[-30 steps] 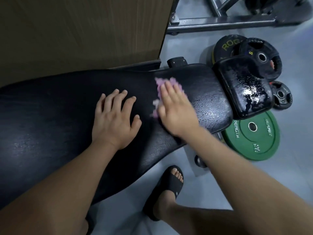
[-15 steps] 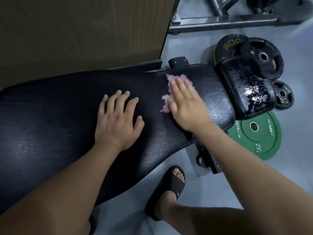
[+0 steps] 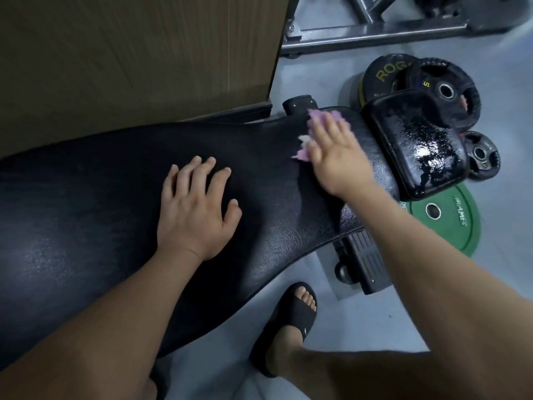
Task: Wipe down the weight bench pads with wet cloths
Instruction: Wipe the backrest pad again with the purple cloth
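The long black back pad (image 3: 95,215) of the weight bench fills the left and centre of the head view. Its smaller seat pad (image 3: 415,140) lies beyond it at the right, shiny with wet patches. My left hand (image 3: 196,209) rests flat on the middle of the back pad, fingers spread. My right hand (image 3: 336,151) presses a pink cloth (image 3: 313,118) flat against the far end of the back pad, close to the gap before the seat pad. Most of the cloth is hidden under my palm and fingers.
A wooden panel (image 3: 138,53) stands close behind the bench. Black weight plates (image 3: 445,85) and a green plate (image 3: 444,217) lie on the grey floor by the seat pad. A steel rack base (image 3: 372,33) crosses the top. My sandalled foot (image 3: 291,321) stands below the bench.
My right hand has slid the pink cloth along the back pad toward the seat pad end. My left hand has stayed flat in place.
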Demonstrator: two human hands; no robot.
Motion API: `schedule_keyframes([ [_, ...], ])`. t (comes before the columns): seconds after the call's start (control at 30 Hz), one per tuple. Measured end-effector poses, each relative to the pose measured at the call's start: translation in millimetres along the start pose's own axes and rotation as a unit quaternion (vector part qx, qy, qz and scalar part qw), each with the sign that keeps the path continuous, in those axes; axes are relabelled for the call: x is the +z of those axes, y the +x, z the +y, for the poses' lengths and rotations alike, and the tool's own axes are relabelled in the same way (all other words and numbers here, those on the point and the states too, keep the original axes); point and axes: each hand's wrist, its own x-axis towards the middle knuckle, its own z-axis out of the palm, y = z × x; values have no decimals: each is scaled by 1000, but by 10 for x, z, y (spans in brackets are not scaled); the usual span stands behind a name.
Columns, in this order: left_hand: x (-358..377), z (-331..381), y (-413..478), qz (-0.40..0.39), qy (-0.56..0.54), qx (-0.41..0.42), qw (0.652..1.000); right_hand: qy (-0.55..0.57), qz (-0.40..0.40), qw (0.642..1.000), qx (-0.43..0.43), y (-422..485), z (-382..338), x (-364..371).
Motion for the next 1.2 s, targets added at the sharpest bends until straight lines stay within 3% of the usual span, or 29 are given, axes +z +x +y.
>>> schedule_keyframes([
  [0.1, 5, -15, 5, -6, 4, -4, 1000, 22, -6, 996, 85, 28, -51, -19],
  [0.23, 1, -21, -2, 1, 2, -4, 1000, 7, 13, 998, -66, -139, -859, 79],
  [0.33, 2, -20, 2, 7, 0, -2, 1000, 39, -10, 995, -92, -189, -860, 45],
  [0.5, 15, -8, 24, 1, -1, 4, 1000, 22, 2, 999, 40, -151, 57, 61],
  [0.6, 18, -22, 15, -4, -1, -2, 1000, 29, -16, 997, 69, -205, -38, 128],
  [0.77, -4, -46, 15, -24, 2, -5, 1000, 20, 13, 1000, -15, -846, -717, 247],
  [0.9, -92, -2, 2, -82, 1, -13, 997, 38, 2, 998, -41, -1423, -969, 262],
  [1.2, -101, 712, -391, -44, -80, -85, 992, 31, 53, 994, -86, -1785, -418, 310],
])
